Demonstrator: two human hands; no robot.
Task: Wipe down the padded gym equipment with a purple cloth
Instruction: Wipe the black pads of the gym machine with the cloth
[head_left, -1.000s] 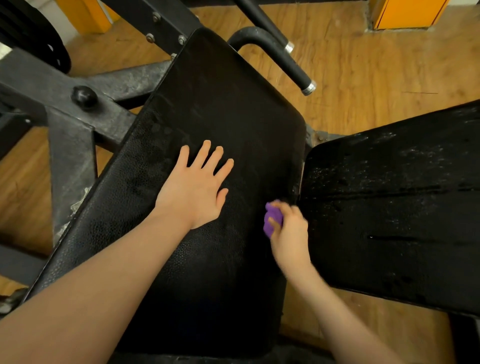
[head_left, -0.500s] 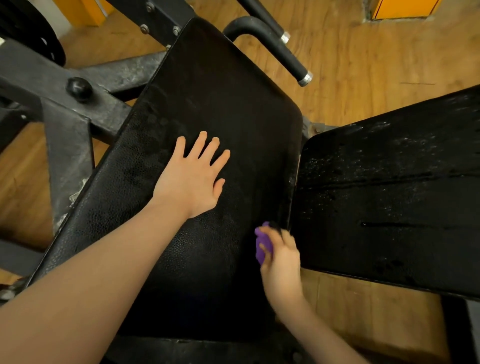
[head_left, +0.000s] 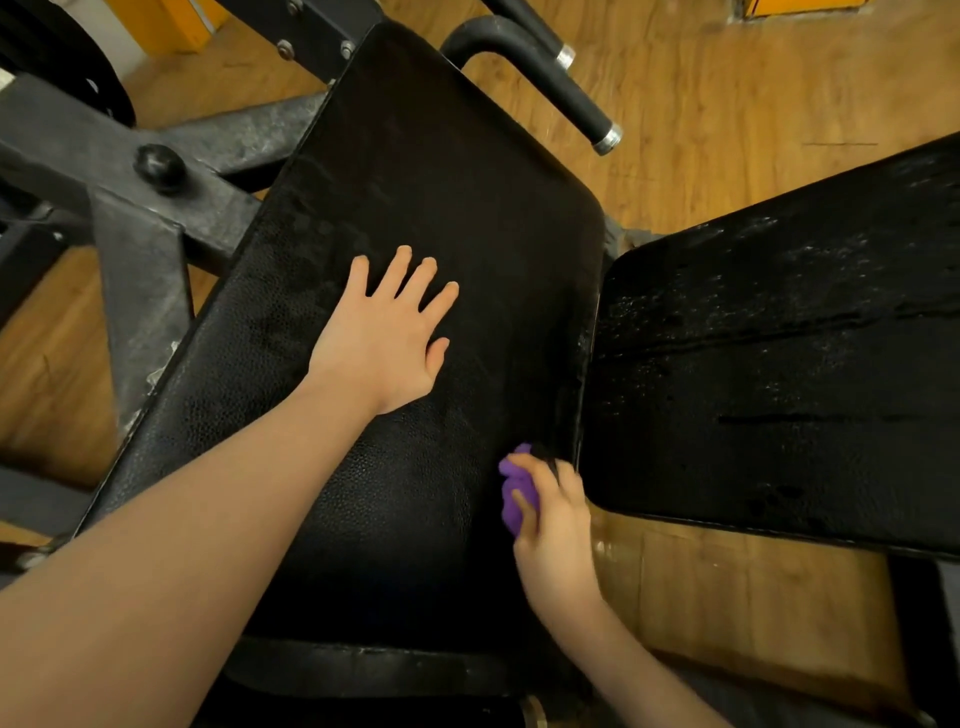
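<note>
On the black pad (head_left: 415, 171) my left hand (head_left: 382, 345) lies flat with fingers straight and spread. At its right edge my right hand (head_left: 553, 519) grips the bunched purple cloth (head_left: 514, 493), pressing it against the pad.

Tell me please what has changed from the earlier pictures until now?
The right hand, gripping the purple cloth, slid toward the person along the right edge of the long pad. The left hand stayed flat on that pad; the side pad is unchanged.
</note>
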